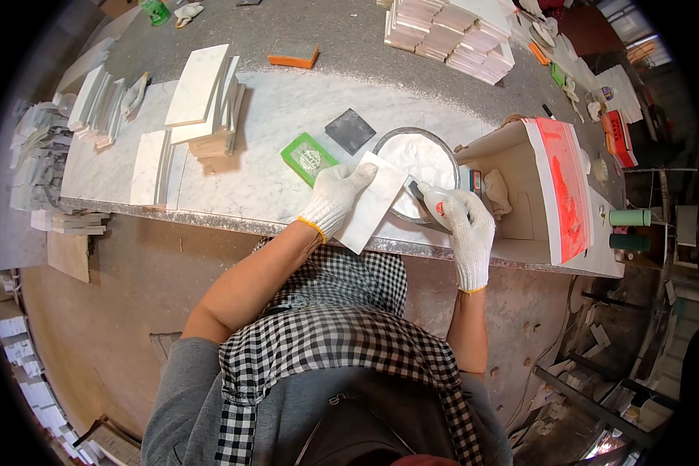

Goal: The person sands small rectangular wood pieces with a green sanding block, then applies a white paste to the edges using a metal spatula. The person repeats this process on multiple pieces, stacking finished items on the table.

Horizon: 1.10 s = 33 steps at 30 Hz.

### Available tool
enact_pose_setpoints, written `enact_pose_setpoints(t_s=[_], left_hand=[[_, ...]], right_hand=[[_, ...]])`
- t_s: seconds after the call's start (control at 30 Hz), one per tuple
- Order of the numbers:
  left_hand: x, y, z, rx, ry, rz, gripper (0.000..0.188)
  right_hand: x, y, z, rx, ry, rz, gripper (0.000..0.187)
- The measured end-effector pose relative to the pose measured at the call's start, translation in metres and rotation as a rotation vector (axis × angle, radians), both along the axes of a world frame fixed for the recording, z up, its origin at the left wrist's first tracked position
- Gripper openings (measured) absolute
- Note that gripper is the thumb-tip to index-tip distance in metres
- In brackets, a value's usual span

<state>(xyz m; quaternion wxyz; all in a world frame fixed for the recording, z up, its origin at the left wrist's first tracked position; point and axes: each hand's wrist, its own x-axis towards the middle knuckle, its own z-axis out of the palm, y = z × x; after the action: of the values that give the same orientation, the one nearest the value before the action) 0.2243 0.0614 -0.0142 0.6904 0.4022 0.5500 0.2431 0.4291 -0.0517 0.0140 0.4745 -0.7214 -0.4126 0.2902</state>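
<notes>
My left hand (340,194), in a white knit glove with a yellow cuff, is closed on the edge of a white marble tile (367,210). The tile tilts over the table's front edge. In the same kind of glove, my right hand (466,225) grips a small white squeeze bottle (441,205) with a red mark. Its narrow tip points toward the tile's right corner; whether they touch I cannot tell. Behind both hands sits a round bowl (452,151) of white powder. A green sanding pad box (308,158) and a dark square sheet (350,131) lie left of the bowl.
An open cardboard box (512,155) with a red-smeared flap stands right of the bowl. Stacked white tiles (202,89) stand at the left, with a larger pile (450,35) at the back. An orange block (293,55) lies on the grey tabletop.
</notes>
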Motion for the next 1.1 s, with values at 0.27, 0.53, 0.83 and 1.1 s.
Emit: enact_pose_setpoints(t_s=[0.27,0.53,0.83,1.1], left_hand=[[0.0,0.0,-0.005,0.011,-0.01,-0.003,0.043],[0.0,0.0,-0.012,0.011,-0.021,0.014,0.038],[0.002,0.0,-0.014,0.003,-0.025,0.028,0.045],[0.001,0.001,-0.014,0.008,0.003,0.004,0.043]], right_hand=[[-0.001,0.0,0.003,-0.003,-0.06,0.007,0.024],[-0.002,0.0,0.005,-0.001,-0.115,0.0,0.024],[-0.006,0.001,0.014,-0.001,-0.169,0.006,0.025],[-0.009,0.001,0.022,-0.008,-0.258,0.01,0.027]])
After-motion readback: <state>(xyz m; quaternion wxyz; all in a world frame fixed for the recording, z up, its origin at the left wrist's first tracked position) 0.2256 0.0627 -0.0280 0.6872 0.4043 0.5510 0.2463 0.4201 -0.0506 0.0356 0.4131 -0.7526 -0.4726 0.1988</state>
